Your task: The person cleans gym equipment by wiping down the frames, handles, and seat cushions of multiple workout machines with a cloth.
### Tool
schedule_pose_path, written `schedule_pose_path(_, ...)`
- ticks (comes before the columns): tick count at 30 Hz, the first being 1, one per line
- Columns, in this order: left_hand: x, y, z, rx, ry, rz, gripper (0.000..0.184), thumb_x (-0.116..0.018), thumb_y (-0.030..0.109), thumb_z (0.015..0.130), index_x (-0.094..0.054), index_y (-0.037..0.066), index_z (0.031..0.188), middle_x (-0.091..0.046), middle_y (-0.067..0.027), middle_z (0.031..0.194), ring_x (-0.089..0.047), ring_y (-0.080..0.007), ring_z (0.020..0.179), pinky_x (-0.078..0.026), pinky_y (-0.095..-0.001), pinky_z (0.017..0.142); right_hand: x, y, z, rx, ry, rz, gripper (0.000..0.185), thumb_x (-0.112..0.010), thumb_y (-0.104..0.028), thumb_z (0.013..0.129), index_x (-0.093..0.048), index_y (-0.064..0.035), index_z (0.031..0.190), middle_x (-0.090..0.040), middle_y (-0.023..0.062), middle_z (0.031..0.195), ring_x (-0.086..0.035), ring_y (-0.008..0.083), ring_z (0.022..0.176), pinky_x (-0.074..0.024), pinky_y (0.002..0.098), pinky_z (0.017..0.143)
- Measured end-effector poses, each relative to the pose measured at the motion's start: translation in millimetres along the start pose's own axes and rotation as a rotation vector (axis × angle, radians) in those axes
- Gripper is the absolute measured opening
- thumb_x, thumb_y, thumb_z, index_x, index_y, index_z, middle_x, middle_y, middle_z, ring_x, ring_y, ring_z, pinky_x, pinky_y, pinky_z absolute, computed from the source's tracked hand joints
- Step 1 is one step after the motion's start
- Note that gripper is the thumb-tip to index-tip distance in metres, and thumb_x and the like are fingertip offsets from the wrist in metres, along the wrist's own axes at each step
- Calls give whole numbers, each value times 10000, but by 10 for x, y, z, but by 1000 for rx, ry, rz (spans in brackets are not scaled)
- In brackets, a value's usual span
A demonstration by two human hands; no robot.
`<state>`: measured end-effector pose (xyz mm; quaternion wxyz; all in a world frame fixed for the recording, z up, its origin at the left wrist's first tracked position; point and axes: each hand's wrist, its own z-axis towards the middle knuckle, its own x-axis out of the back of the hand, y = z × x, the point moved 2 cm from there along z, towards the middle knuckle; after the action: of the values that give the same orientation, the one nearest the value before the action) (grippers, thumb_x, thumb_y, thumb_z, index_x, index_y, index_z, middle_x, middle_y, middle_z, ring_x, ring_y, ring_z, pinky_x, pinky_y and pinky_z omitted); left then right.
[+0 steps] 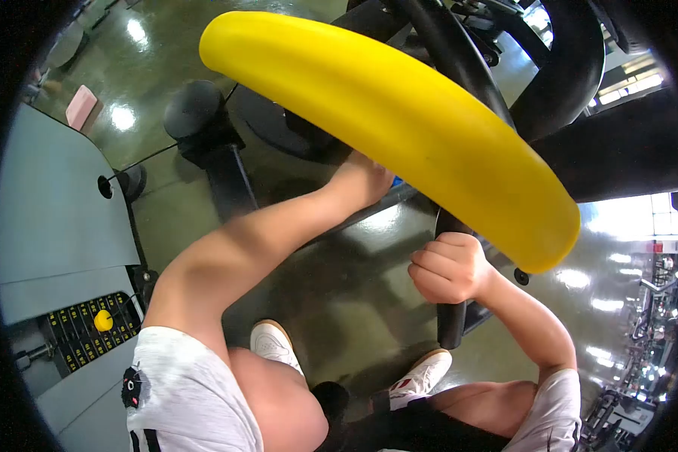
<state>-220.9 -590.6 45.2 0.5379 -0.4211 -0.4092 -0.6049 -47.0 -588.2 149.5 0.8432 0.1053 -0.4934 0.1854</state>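
The right hand (452,269) wraps round the black handle (450,325), which points toward the yellow pad (399,124). The pad partly hides the left hand (363,181); I cannot tell its grip.

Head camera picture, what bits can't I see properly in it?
- Head view: the left hand's fingers, mostly hidden by the yellow pad.
- Head view: the blue thing near that hand, mostly covered by the pad.
- Head view: the middle of the black handle, covered by the right hand.
- Head view: the far machines, too small and blurred to tell apart.
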Motion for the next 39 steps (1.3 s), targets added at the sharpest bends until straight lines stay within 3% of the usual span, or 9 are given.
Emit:
schedule_pose_path(5, 225, 45, -147, 240, -303, 519, 643, -479, 345, 856, -339, -81, 1316, -321, -289, 1374, -329, -387, 1282, -239, -452, 1077, -8, -7, -23, 0, 16, -5, 152, -594, -147, 540, -506, -81, 645, -460, 10, 644, -473, 136, 532, -368, 261, 464)
schedule_pose_path(10, 177, 60, -62, 48, -231, 1133, 736, -466, 538, 825, -475, -60, 1254, -337, -231, 1396, -214, -371, 1338, -111, -456, 1114, -3, 1, -9, 23, -4, 5, 152, -583, -143, 526, -486, -87, 629, -417, 5, 620, -464, 137, 527, -368, 257, 464)
schedule_pose_path(16, -14, -23, 21, 14, -289, 1018, 652, -425, 480, 866, -520, -70, 1204, -468, -221, 1297, -244, -363, 1322, -79, -452, 1120, -31, -20, -33, 42, -3, 1, 148, -556, -167, 532, -477, -92, 631, -385, 1, 616, -455, 134, 533, -369, 259, 461)
schedule_pose_path(22, 70, -39, -18, 418, 83, -473, 385, -438, 132, 828, -564, -135, 1076, -550, -230, 1165, -444, -336, 1180, -199, -440, 1097, -38, -11, -27, 34, -16, 24, 150, -548, -171, 532, -482, -92, 640, -393, 1, 624, -455, 136, 535, -371, 258, 463)
schedule_pose_path(24, 149, 123, -93, 100, -49, 503, 369, -449, 94, 792, -565, -149, 1045, -557, -243, 1132, -459, -336, 1160, -260, -416, 1075, -34, -26, -29, 34, -19, 22, 150, -548, -172, 533, -482, -92, 642, -395, 1, 625, -457, 137, 538, -372, 259, 464)
schedule_pose_path(27, 523, 267, -187, -3, -427, 633, 390, -448, 90, 788, -544, -161, 1071, -554, -241, 1137, -455, -338, 1158, -262, -397, 1075, -24, -53, -37, 31, -27, 22, 148, -547, -172, 537, -484, -91, 643, -398, 0, 627, -458, 138, 539, -375, 260, 467)
schedule_pose_path(33, 376, 94, -437, -7, -68, 604, 511, -496, 250, 809, -519, -122, 1158, -497, -228, 1242, -334, -335, 1274, -161, -416, 1114, 2, -110, -75, 53, -74, 18, 144, -547, -169, 539, -483, -89, 640, -399, 6, 625, -462, 140, 549, -379, 265, 474)
schedule_pose_path(34, 491, 118, -414, -66, -207, 645, 644, -561, 395, 767, -521, -110, 1166, -480, -207, 1274, -266, -321, 1317, -127, -401, 1125, -1, -112, -74, 60, -91, 14, 143, -545, -169, 537, -481, -90, 637, -398, 7, 625, -462, 141, 552, -381, 267, 476)
schedule_pose_path(39, 410, -29, -172, 60, -274, 495, 733, -604, 501, 707, -560, -98, 1128, -458, -201, 1295, -247, -315, 1320, -105, -391, 1128, -28, -105, -67, 43, -69, 43, 134, -545, -171, 542, -474, -97, 628, -394, 6, 627, -455, 139, 553, -376, 267, 479)
